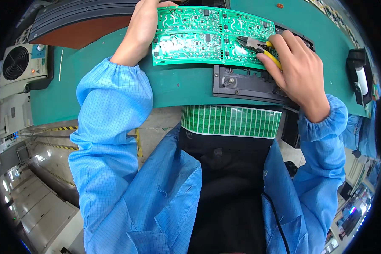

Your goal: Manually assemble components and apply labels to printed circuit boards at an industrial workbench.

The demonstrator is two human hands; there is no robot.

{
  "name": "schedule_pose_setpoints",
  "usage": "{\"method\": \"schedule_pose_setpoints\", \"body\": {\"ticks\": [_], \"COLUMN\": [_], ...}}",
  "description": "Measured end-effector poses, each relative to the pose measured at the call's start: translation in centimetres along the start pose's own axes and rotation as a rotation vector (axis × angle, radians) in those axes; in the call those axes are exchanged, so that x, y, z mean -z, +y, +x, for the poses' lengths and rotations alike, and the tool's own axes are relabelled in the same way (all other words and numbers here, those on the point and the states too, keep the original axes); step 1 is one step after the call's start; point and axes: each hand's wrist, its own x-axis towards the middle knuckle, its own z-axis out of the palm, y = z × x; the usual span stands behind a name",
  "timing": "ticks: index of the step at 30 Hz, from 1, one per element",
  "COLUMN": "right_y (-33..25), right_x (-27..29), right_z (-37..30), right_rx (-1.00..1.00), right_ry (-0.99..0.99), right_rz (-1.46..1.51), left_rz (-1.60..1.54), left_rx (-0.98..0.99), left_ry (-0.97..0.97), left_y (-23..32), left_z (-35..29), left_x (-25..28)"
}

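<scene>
A green printed circuit board panel (186,44), made up of several joined boards, is held up over the bench. My left hand (142,29) grips its left edge, with the fingertips partly hidden behind the panel. In my right hand (298,63) is a pair of cutting pliers (254,42) with yellow-and-black handles. Their metal jaws lie over the right half of the panel and point left; I cannot tell whether they touch it. Below the panel's right part sits a black fixture (245,84) with screws, partly covered by the panel and my right hand.
A green mat (182,86) covers the bench. On the left stands a fan unit (21,63); a black holder with a white roll (360,78) is at the right. A sheet of green labels (230,121) hangs at the front edge. Dark stacked trays (80,21) stand at the far left.
</scene>
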Motion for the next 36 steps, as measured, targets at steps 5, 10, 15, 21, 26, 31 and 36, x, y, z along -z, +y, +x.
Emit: {"method": "schedule_pose_setpoints", "body": {"ticks": [5,10,15,21,26,31,36], "right_y": [0.1,0.3,0.6,0.6,0.9,1.0,2.1], "right_x": [0.4,0.7,0.9,0.4,0.0,0.0,-0.2], "right_z": [0.2,0.5,0.4,0.4,0.7,0.9,2.1], "right_rx": [0.000,0.017,0.015,0.022,0.087,0.135,0.033], "right_ry": [-0.037,-0.059,-0.075,-0.073,-0.013,0.023,0.064], "right_rz": [0.010,0.022,0.034,0.022,-0.014,-0.054,-0.075], "left_rz": [0.089,-0.258,0.211,0.175,0.303,0.212,0.272], "left_rx": [-0.114,-0.479,-0.156,-0.121,-0.068,-0.104,-0.083], "left_ry": [-0.030,-0.400,-0.046,-0.015,-0.028,-0.068,-0.053], "left_y": [0.3,-0.7,0.3,0.5,-0.4,0.7,0.5], "left_z": [-0.3,0.7,-0.2,-0.3,0.4,-0.3,0.1], "left_x": [-0.1,0.4,-0.2,-0.6,1.1,-0.4,0.0]}}
